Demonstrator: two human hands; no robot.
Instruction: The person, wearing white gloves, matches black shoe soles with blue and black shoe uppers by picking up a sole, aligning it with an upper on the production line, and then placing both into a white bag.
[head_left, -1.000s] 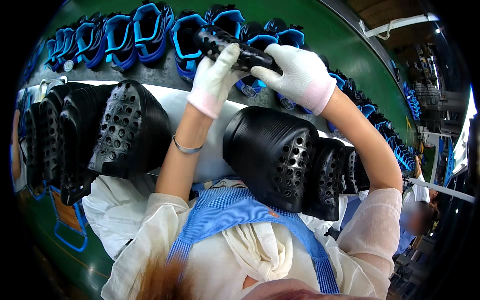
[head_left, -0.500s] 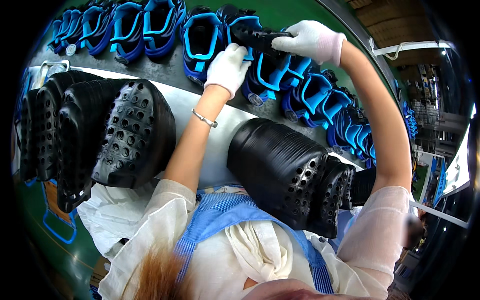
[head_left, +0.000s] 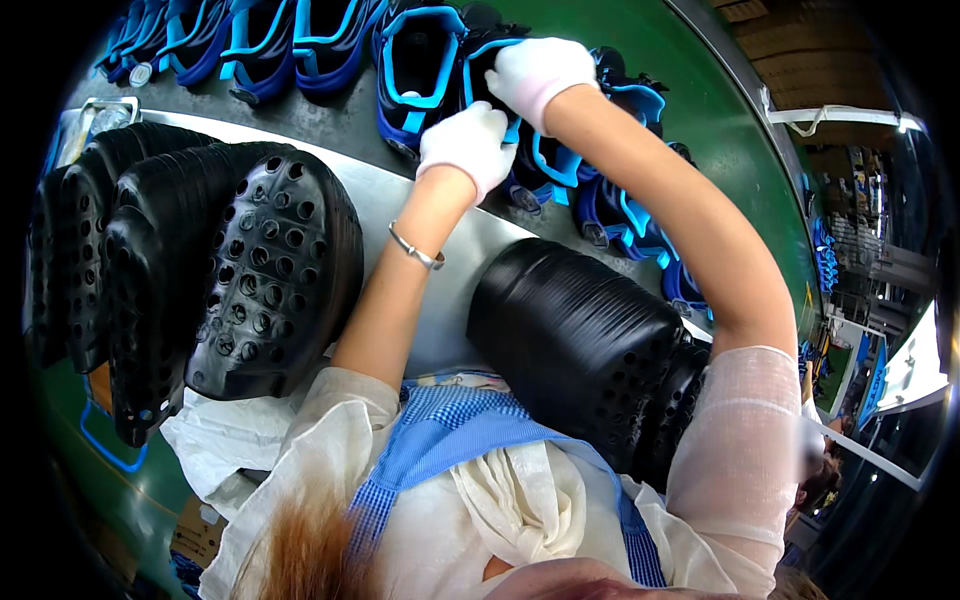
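Note:
Both my hands wear white gloves and reach up to a row of blue-and-black shoes on a green conveyor belt (head_left: pixel 640 40). My left hand (head_left: pixel 466 146) and my right hand (head_left: pixel 538 72) are closed together on one blue-and-black shoe (head_left: pixel 500 90) in the middle of the row. A thin bracelet (head_left: pixel 415 250) circles my left wrist. Blue shoes (head_left: pixel 425 60) lie just left of the held one, and more (head_left: pixel 620 210) follow to its right.
Two stacks of black perforated insoles stand on the grey bench edge (head_left: pixel 400 200): one at the left (head_left: pixel 230 270), one at the right (head_left: pixel 590 350). A white bag (head_left: pixel 215 450) lies at lower left. Another person's head shows at the far right (head_left: pixel 815 480).
Both hands have stayed on the blue-and-black shoe and pushed it farther onto the belt among the row. The view has tilted down and closer to the bench.

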